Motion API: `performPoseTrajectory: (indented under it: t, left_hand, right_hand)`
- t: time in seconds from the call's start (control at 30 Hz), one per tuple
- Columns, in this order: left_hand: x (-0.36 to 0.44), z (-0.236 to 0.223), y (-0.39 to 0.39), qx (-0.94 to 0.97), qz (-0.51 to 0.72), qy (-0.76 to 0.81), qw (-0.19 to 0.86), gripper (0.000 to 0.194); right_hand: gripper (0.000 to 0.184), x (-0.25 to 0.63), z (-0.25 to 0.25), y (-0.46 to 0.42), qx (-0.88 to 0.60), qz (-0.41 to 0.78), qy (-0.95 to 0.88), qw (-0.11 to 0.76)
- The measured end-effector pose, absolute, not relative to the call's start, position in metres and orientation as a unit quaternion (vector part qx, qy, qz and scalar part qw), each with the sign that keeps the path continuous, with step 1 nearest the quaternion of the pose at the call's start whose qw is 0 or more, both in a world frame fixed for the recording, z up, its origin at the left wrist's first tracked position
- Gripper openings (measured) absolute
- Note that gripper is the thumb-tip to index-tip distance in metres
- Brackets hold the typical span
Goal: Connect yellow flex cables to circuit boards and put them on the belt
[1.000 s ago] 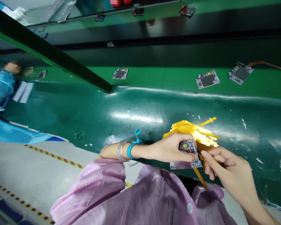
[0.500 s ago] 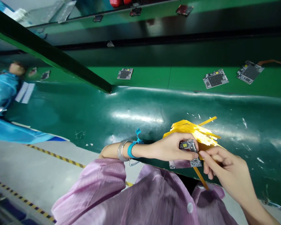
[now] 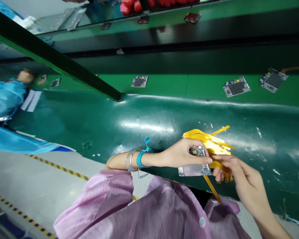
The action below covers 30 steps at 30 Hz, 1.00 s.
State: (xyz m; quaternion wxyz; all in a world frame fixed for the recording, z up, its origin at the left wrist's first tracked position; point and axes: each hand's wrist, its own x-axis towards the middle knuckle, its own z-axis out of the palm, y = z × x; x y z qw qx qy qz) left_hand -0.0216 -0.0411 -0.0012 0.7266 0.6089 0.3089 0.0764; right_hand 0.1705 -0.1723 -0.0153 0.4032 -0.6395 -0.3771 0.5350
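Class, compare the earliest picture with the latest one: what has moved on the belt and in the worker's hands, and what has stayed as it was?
The boards on the belt have drifted right. The right hand has closed its fingers onto the yellow strips beside the circuit board. The left hand keeps gripping that board over the green mat; the strip pile lies unchanged.

You see three loose circuit boards (image 3: 236,87) on the green belt (image 3: 164,83) across the upper frame, a dark green bar (image 3: 54,59) crossing upper left, and a blue-clad co-worker (image 3: 5,99) at far left.
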Motion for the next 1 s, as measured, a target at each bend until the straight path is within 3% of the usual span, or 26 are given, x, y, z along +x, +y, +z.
performPoseTrajectory:
  t: [0.23,0.4,0.57,0.67,0.8,1.0]
  left_hand:
    - [-0.022,0.006,0.013,0.612,0.147,0.353,0.692,0.021]
    - [0.001,-0.006,0.128,0.712,0.239,0.355,0.556,0.028]
    - [0.012,-0.035,0.222,0.804,0.226,0.43,0.344,0.052]
    - [-0.005,-0.053,0.24,0.8,0.253,0.482,0.252,0.053]
    - [-0.059,-0.069,0.239,0.791,0.248,0.522,0.202,0.039]
    - [-0.159,-0.072,0.229,0.758,0.222,0.602,0.118,0.038]
  right_hand:
    - [0.022,0.182,-0.03,-0.177,-0.714,0.138,-0.542,0.421]
    - [0.017,0.162,-0.044,-0.176,-0.547,0.263,-0.726,0.323]
    - [0.039,0.139,-0.059,-0.177,-0.503,0.235,-0.796,0.243]
    - [0.043,0.137,-0.061,-0.179,-0.505,0.208,-0.807,0.226]
    - [0.043,0.141,-0.062,-0.185,-0.505,0.206,-0.81,0.217]
    - [0.044,0.138,-0.083,-0.194,-0.512,0.119,-0.826,0.204]
